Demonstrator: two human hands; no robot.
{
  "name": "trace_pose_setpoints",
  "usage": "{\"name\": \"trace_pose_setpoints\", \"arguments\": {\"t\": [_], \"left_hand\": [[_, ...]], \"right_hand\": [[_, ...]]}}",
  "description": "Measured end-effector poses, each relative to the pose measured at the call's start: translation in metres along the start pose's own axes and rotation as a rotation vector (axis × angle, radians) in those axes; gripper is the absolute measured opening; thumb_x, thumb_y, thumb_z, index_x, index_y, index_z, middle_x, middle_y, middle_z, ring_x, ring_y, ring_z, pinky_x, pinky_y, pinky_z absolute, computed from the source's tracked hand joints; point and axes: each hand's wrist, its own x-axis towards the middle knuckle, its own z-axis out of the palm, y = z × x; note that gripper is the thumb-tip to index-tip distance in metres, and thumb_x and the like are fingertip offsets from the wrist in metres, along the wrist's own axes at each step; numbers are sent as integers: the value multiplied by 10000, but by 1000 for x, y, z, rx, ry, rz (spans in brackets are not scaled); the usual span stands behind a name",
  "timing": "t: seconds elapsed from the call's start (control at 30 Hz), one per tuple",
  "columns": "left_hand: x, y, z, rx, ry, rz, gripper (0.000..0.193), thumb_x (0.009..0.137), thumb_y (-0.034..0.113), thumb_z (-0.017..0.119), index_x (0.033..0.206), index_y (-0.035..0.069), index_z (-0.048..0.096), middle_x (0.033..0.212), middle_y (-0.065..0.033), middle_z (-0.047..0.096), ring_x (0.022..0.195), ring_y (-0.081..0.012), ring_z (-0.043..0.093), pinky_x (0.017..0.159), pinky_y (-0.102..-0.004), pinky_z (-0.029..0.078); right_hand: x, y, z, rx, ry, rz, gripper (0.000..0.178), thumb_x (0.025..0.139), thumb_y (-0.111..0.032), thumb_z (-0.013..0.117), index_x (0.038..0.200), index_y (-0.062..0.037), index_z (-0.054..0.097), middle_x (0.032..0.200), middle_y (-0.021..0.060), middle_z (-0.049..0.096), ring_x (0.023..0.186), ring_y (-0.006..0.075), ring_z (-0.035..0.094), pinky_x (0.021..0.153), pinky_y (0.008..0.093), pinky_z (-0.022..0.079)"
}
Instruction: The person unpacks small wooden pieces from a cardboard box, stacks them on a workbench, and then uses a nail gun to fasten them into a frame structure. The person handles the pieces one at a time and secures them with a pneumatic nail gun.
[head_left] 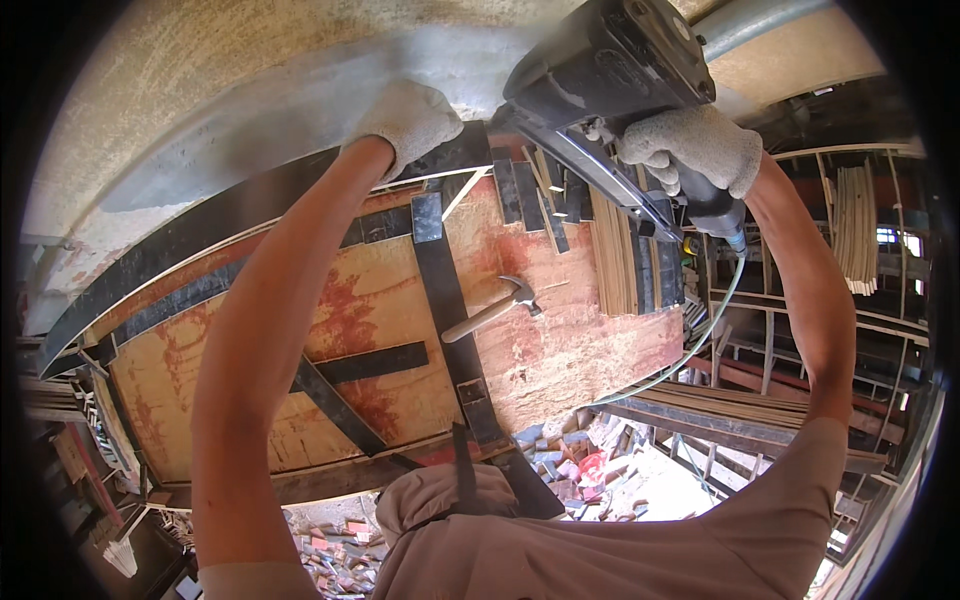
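Observation:
My right hand [695, 150], in a light knit work glove, is wrapped round the handle of a black nail gun [610, 65]. Its nose points left, to the end of a long black-faced board [462, 152]. A pale air hose [722, 310] runs down from the gun's handle. My left hand [405, 125], gloved alike, is closed at the board's upper edge near that end; its fingertips are hidden. Below, a claw hammer [495, 308] with a wooden handle lies on the red-stained wooden worktop [560, 350].
Short black strips [520, 195] and a bundle of thin wooden slats [613, 255] lie on the worktop's far right. Black boards [440, 290] cross it. Wood offcuts [580, 460] cover the ground in front. Racks with long timber [740, 405] stand to the right.

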Motion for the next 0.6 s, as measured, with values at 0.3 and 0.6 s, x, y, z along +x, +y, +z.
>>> {"name": "trace_pose_setpoints", "arguments": {"t": [0.3, 0.6], "left_hand": [[-1, 3, -3, 346, -27, 254, 170, 875, 194, 681, 769, 69, 635, 743, -50, 551, 761, -143, 524, 704, -329, 503], [-2, 8, -4, 66, -70, 11, 151, 880, 165, 660, 785, 48, 651, 861, -101, 617, 779, -213, 578, 726, -337, 517]], "right_hand": [[12, 1, 1, -34, 21, 30, 158, 876, -139, 707, 979, -22, 732, 590, -10, 564, 462, 73, 526, 404, 251, 427], [11, -5, 4, -40, -46, -30, 145, 890, -126, 690, 996, -32, 721, 565, -48, 528, 411, 51, 468, 372, 237, 406]]}}
